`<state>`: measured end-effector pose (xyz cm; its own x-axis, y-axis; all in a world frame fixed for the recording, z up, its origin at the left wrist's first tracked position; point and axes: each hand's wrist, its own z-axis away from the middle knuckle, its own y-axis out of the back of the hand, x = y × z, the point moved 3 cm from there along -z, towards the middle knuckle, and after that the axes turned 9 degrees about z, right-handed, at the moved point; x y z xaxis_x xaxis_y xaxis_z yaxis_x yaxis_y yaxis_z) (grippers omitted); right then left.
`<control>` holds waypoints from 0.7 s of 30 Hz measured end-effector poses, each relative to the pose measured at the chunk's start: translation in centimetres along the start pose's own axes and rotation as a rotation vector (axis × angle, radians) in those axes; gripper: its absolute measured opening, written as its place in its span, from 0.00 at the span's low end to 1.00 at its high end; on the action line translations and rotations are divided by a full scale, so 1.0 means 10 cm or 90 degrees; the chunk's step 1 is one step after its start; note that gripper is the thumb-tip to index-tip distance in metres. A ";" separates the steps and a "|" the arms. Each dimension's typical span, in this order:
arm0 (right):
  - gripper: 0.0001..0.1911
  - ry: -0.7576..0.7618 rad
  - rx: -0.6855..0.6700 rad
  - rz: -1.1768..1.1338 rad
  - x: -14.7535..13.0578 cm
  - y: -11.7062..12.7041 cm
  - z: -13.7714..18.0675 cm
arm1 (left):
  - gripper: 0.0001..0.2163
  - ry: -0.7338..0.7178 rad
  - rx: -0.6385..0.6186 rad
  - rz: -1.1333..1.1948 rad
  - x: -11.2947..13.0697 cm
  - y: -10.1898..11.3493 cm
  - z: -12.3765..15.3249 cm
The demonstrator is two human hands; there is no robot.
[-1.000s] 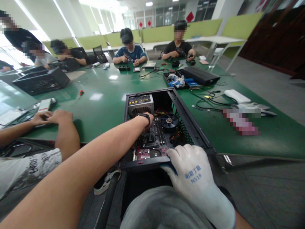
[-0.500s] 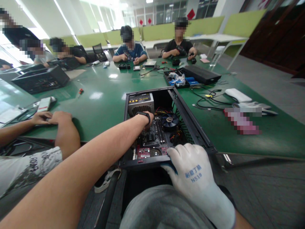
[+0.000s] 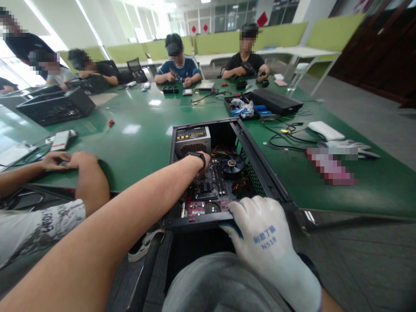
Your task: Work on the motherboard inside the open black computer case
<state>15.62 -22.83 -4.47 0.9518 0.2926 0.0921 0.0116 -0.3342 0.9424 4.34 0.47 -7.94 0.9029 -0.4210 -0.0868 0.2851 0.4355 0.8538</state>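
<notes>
Reaching into the open computer case, the left hand lies over the motherboard, on the near side of the power supply and left of the fan. Its fingertips are hidden; from here I cannot tell their spread. The gloved right hand clasps the near edge. The case's long axis appears to run away from the person.

Matt mtl PC case, glossy tbl, cloth glove
</notes>
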 end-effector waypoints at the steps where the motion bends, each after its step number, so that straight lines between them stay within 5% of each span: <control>1: 0.14 0.000 0.000 0.000 0.00 0.00 0.00 | 0.28 -0.001 0.001 0.000 0.00 0.00 0.01; 21: 0.14 0.004 0.022 0.017 0.00 0.01 0.00 | 0.17 -0.010 0.004 0.026 0.05 0.08 0.19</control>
<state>15.61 -22.83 -4.36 0.9498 0.2892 0.1196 -0.0035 -0.3724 0.9281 4.41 -0.94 -6.30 0.9088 -0.4150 -0.0435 0.2455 0.4475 0.8599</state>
